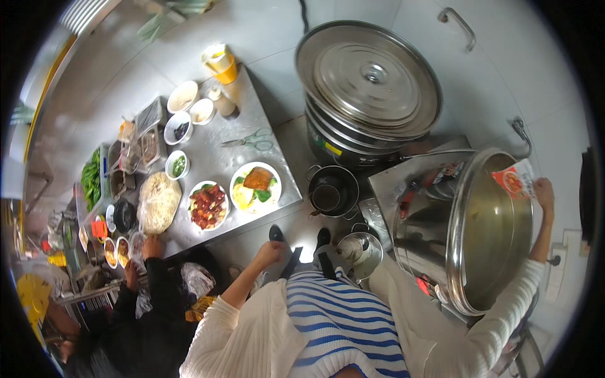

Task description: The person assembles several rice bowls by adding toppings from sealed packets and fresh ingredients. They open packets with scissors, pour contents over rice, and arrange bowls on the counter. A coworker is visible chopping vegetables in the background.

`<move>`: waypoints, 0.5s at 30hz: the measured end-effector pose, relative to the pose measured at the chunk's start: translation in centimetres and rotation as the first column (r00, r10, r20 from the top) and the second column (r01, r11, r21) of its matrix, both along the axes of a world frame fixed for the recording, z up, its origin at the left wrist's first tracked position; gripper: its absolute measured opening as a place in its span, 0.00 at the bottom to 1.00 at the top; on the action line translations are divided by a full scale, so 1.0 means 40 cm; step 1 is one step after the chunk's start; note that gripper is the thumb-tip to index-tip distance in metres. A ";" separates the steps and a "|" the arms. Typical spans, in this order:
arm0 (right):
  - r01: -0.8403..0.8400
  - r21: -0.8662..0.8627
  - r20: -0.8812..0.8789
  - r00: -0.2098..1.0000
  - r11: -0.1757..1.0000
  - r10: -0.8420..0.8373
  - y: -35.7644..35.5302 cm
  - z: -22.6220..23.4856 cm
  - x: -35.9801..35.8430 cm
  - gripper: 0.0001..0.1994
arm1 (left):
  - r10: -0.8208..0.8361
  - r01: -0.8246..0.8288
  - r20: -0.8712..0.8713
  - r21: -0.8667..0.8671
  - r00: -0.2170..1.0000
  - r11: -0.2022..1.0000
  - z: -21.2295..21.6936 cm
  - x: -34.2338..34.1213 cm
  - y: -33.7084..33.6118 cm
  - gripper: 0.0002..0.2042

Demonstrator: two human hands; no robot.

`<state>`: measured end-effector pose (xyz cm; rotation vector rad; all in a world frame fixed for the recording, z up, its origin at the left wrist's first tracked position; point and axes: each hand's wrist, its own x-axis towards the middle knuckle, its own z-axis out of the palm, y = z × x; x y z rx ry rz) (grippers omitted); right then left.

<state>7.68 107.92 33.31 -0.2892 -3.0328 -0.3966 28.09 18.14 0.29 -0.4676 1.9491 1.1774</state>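
On the right, my right hand grips a white and orange-red seasoning packet by its edge. The packet is over the far rim of a large steel pot, which holds cloudy yellowish liquid. Whether the packet is torn open, I cannot tell. My left hand hangs in front of me, its fingers curled and nothing visible in them. Beyond that hand, at the steel table's near corner, a plate of greens, egg and a browned piece sits beside a bowl of dark red chunks.
A tall lidded steel pot stands at the back. On the floor are a dark pot and a steel pail. Scissors and a bag of pale food lie on the table. A dark-sleeved person works at left.
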 end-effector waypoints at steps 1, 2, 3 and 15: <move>0.020 -0.014 0.113 0.993 1.000 -0.018 0.004 0.060 -0.022 0.12 | -0.050 0.050 -0.045 -0.011 0.998 0.999 0.018 -0.009 0.001 0.17; 0.001 -0.208 0.039 0.999 0.978 0.008 -0.017 0.094 -0.040 0.12 | -0.106 0.105 -0.096 -0.019 0.990 0.994 0.031 -0.017 0.003 0.17; 0.039 -0.356 -0.009 0.999 0.934 -0.045 -0.061 0.126 -0.051 0.12 | -0.135 0.135 -0.134 -0.011 0.982 0.991 0.042 -0.026 0.003 0.18; -0.227 -0.974 -0.222 0.962 -0.009 -0.160 -1.412 -0.008 -0.068 0.07 | -0.329 0.425 -0.480 0.104 0.814 0.899 0.232 -0.135 -0.175 0.16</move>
